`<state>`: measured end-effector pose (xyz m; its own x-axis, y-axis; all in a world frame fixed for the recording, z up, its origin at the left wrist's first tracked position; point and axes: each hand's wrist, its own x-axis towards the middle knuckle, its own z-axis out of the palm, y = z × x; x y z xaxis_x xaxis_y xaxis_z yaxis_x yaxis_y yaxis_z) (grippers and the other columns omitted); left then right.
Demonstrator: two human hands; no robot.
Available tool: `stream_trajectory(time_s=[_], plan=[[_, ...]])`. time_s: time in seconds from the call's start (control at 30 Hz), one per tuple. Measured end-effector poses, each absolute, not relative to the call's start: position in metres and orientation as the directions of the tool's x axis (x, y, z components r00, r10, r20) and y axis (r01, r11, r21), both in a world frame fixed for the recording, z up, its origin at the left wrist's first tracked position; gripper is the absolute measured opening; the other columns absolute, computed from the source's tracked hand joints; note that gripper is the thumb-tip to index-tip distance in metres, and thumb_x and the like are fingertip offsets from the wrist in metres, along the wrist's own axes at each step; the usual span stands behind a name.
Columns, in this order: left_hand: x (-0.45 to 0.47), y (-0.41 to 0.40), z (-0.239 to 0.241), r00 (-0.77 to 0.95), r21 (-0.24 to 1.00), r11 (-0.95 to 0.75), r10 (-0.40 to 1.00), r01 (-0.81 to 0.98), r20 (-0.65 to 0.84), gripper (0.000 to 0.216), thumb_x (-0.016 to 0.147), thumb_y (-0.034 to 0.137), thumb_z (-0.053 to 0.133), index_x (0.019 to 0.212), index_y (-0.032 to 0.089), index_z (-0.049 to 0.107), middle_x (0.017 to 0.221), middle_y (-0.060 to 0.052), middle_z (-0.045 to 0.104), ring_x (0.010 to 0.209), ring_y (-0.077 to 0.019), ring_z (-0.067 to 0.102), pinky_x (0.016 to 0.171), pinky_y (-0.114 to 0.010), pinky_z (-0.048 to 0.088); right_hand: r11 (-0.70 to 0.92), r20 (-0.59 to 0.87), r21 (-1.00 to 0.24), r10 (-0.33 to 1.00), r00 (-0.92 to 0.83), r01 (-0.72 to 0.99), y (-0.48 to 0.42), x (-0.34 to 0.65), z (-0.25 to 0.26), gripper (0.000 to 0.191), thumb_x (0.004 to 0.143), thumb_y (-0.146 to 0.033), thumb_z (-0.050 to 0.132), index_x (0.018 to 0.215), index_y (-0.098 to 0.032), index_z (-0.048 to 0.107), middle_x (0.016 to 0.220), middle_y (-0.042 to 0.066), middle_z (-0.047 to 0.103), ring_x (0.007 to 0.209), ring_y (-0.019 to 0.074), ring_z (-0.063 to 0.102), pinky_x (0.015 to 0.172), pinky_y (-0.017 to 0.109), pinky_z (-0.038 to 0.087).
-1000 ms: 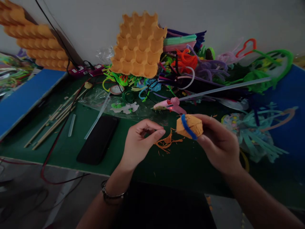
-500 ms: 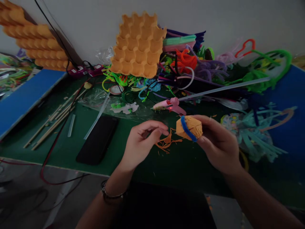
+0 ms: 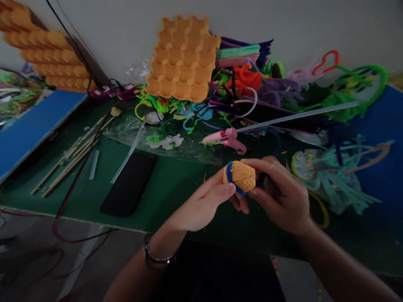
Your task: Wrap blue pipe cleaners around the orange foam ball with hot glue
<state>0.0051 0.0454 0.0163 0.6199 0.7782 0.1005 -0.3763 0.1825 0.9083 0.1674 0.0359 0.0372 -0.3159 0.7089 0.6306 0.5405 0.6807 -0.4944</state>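
Note:
Between both hands is a small orange egg-carton cup (image 3: 244,176), held above the green table. A blue pipe cleaner (image 3: 229,173) is wrapped around its left part. My left hand (image 3: 206,203) grips the cup from the left, its thumb pressed on the blue band and its other fingers partly hidden underneath. My right hand (image 3: 281,193) pinches the cup's right end between thumb and fingers. Just behind the hands lies a pink hot glue gun (image 3: 231,140) with a small red light and a long clear glue stick (image 3: 299,115) in its back.
A black phone (image 3: 129,184) and wooden sticks (image 3: 72,157) lie to the left. An orange egg tray (image 3: 182,58) leans at the back beside heaped pipe cleaners (image 3: 245,82). A teal pipe-cleaner piece (image 3: 336,176) sits at right. A cable (image 3: 67,201) hangs over the front edge.
My left hand has moved right and closed on the cup. The cup has shifted slightly left and down and turned. The orange scraps beneath are now mostly covered by my hands.

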Motion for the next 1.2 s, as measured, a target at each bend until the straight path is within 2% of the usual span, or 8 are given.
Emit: stream_trajectory(time_s=[0.23,0.4,0.5,0.6,0.8,0.97,1.2], plan=[[0.001,0.042,0.015,0.613,0.905,0.15,0.778,-0.397,0.14,0.042,0.083,0.052,0.051,0.106,0.019,0.063,0.071,-0.004,0.066,0.071,-0.0188,0.063,0.073,-0.031,0.05,0.716,0.657,-0.467,0.673,-0.339,0.518,0.034,0.169,0.035,0.032,0.088,-0.028,0.051,0.119,-0.021,0.05,0.071,-0.002,0.059,0.066,0.0139,0.053,0.068,0.033,0.037],[0.001,0.044,0.014,0.597,0.9,0.182,0.796,-0.395,0.101,0.045,0.078,0.054,0.056,0.105,0.018,0.065,0.071,-0.005,0.066,0.065,-0.0194,0.062,0.067,-0.032,0.051,0.728,0.658,-0.407,0.653,-0.375,0.552,0.033,0.169,0.036,0.032,0.089,-0.027,0.049,0.121,-0.023,0.048,0.072,-0.001,0.06,0.067,0.0154,0.055,0.072,0.036,0.036],[-0.001,0.045,0.014,0.584,0.899,0.192,0.807,-0.394,0.084,0.047,0.073,0.053,0.061,0.103,0.018,0.066,0.073,-0.005,0.064,0.055,-0.0146,0.055,0.056,-0.028,0.049,0.746,0.669,-0.384,0.631,-0.393,0.544,0.033,0.168,0.038,0.03,0.091,-0.029,0.046,0.12,-0.024,0.048,0.078,0.001,0.062,0.067,0.0153,0.055,0.071,0.036,0.036],[-0.001,0.045,0.016,0.587,0.895,0.192,0.805,-0.403,0.092,0.042,0.075,0.046,0.059,0.106,0.018,0.065,0.071,-0.004,0.062,0.051,-0.0113,0.048,0.049,-0.024,0.044,0.756,0.671,-0.37,0.619,-0.408,0.54,0.033,0.169,0.038,0.027,0.092,-0.028,0.044,0.118,-0.023,0.047,0.083,0.001,0.064,0.068,0.014,0.056,0.072,0.034,0.035],[0.0,0.044,0.023,0.575,0.881,0.203,0.813,-0.427,0.091,0.024,0.074,0.026,0.055,0.094,0.019,0.066,0.065,0.0,0.057,0.054,-0.01,0.047,0.052,-0.022,0.041,0.756,0.675,-0.294,0.597,-0.434,0.584,0.034,0.17,0.036,0.026,0.092,-0.027,0.044,0.117,-0.021,0.047,0.081,0.0,0.064,0.067,0.0131,0.056,0.08,0.036,0.033],[0.0,0.044,0.024,0.58,0.878,0.213,0.81,-0.428,0.086,0.022,0.071,0.027,0.053,0.087,0.018,0.065,0.063,0.0,0.054,0.053,-0.0099,0.044,0.048,-0.022,0.036,0.754,0.683,-0.235,0.577,-0.448,0.613,0.032,0.169,0.037,0.027,0.092,-0.025,0.044,0.119,-0.022,0.046,0.081,0.0,0.065,0.066,0.0134,0.056,0.081,0.036,0.033],[0.001,0.045,0.029,0.565,0.885,0.237,0.825,-0.4,0.035,0.021,0.067,0.023,0.049,0.08,0.015,0.063,0.059,0.0,0.052,0.051,-0.0099,0.041,0.047,-0.023,0.031,0.749,0.689,-0.239,0.58,-0.435,0.619,0.032,0.167,0.036,0.027,0.091,-0.025,0.045,0.118,-0.021,0.047,0.076,-0.001,0.062,0.065,0.0134,0.055,0.08,0.035,0.033]])
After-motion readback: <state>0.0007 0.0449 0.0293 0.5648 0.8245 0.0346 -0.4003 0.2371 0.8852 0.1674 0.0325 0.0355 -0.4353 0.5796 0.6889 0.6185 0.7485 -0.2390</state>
